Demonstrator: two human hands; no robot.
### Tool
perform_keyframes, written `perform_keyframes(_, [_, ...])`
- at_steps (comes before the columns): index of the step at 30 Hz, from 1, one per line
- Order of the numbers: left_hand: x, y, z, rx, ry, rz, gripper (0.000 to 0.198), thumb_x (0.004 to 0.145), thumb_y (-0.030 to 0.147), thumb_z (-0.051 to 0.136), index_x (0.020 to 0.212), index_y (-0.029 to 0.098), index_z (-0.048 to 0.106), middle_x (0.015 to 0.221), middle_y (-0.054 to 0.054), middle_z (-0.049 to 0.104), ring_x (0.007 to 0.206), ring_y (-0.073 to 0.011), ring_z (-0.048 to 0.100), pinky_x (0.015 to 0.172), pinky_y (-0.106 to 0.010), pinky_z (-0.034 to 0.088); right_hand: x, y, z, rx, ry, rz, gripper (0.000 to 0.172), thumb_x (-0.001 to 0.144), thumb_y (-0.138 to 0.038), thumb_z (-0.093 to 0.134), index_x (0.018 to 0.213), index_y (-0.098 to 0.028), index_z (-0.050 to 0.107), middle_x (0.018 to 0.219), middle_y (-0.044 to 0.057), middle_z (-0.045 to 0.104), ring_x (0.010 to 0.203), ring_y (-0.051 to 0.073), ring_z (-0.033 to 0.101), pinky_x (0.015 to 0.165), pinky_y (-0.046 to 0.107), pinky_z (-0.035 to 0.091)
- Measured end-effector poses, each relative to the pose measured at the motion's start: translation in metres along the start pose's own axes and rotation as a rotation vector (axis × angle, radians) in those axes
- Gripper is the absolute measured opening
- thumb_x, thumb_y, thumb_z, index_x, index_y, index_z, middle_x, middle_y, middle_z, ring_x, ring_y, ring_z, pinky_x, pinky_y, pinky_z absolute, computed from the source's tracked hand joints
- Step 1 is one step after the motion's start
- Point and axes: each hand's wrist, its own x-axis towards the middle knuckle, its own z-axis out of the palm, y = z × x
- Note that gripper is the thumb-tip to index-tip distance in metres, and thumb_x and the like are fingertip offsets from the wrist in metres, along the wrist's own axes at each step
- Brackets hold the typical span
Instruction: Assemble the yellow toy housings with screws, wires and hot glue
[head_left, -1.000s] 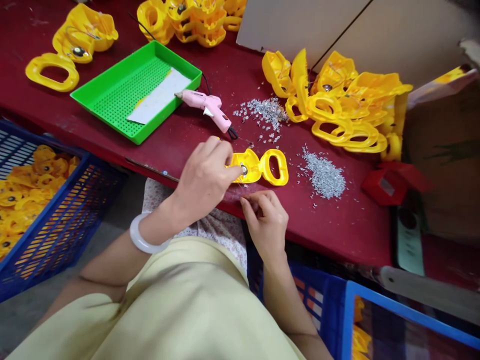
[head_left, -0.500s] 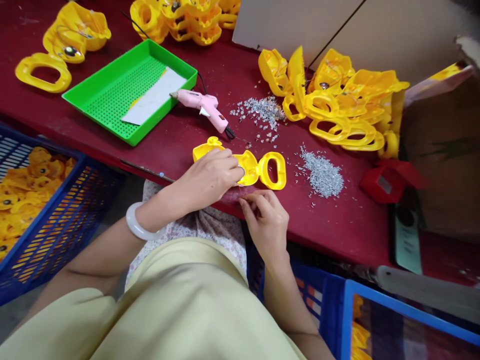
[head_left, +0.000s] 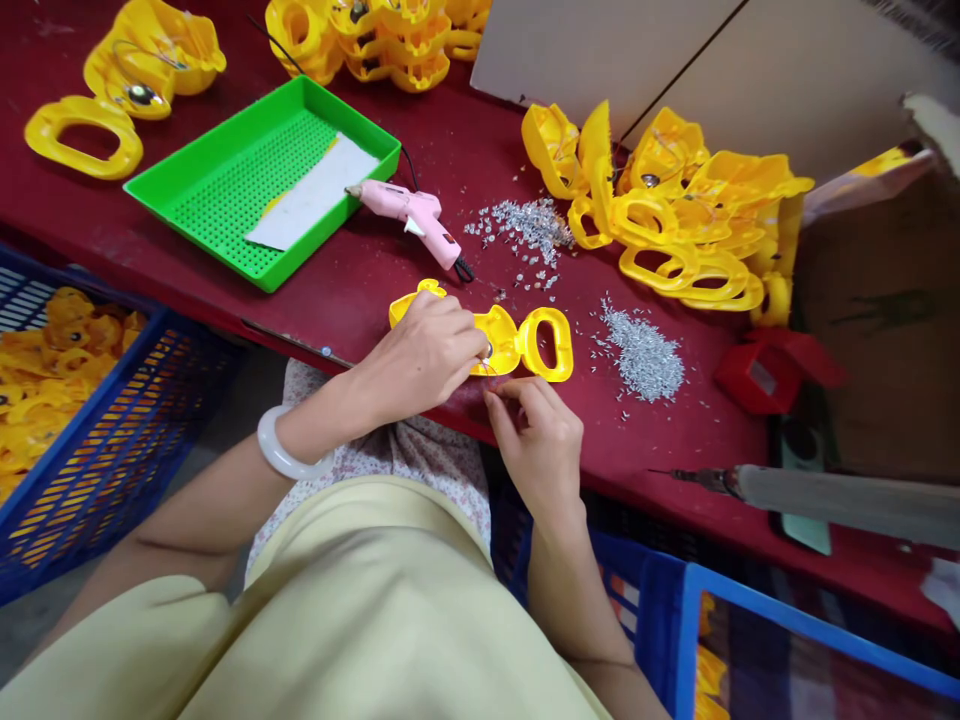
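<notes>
The yellow plastic shell (head_left: 525, 340) is seen lying flat on the red table (head_left: 360, 280), close to the near edge, its looped handle pointed right. It is gripped by the left hand (head_left: 420, 360), fingers curled over its left half and fingertips pressed beside a small metal disc. The right hand (head_left: 536, 435) is held just below the shell at the table's edge, fingertips pinched together; whether anything is caught between them cannot be told. A pink glue gun (head_left: 412, 215) is laid just behind the shell, a green tray (head_left: 225, 190) further left. A pile of small silver screws (head_left: 645, 355) is spread to the right, and a heap of yellow shells (head_left: 675, 220) behind that.
</notes>
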Motion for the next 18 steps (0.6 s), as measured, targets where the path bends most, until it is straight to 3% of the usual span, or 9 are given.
perform_keyframes(6, [0.0014, 0.0045, 0.0022, 0.178, 0.003, 0.032, 0.03, 0.094, 0.014, 0.035, 0.082, 0.013, 0.063, 0.081, -0.01, 0.066, 0.083, -0.0243, 0.057, 0.084, -0.042, 0.039, 0.0021, -0.0042, -0.0003, 0.046, -0.029, -0.016, 0.014, 0.09, -0.027, 0.054, 0.079, -0.02, 0.057, 0.074, 0.0, 0.062, 0.062, 0.011, 0.054, 0.059, 0.025, 0.042])
perform_keyframes(13, [-0.0019, 0.0037, 0.0021, -0.228, 0.04, -0.1, 0.016, 0.089, 0.016, 0.046, 0.089, 0.016, 0.062, 0.089, -0.004, 0.068, 0.091, -0.0194, 0.06, 0.091, -0.038, 0.037, 0.0072, 0.0012, -0.0001, 0.033, 0.031, 0.064, 0.016, 0.089, -0.032, 0.056, 0.079, -0.02, 0.061, 0.075, 0.001, 0.067, 0.06, 0.012, 0.056, 0.059, 0.027, 0.043])
perform_keyframes(18, [0.0011, 0.0053, -0.0021, -0.24, 0.044, -0.207, 0.019, 0.089, 0.017, 0.047, 0.076, 0.015, 0.061, 0.081, -0.004, 0.068, 0.084, -0.0186, 0.06, 0.087, -0.037, 0.038, 0.0098, -0.0021, -0.0031, 0.064, 0.008, 0.053, 0.016, 0.089, -0.03, 0.057, 0.077, -0.02, 0.062, 0.071, 0.0, 0.063, 0.058, 0.011, 0.053, 0.058, 0.026, 0.042])
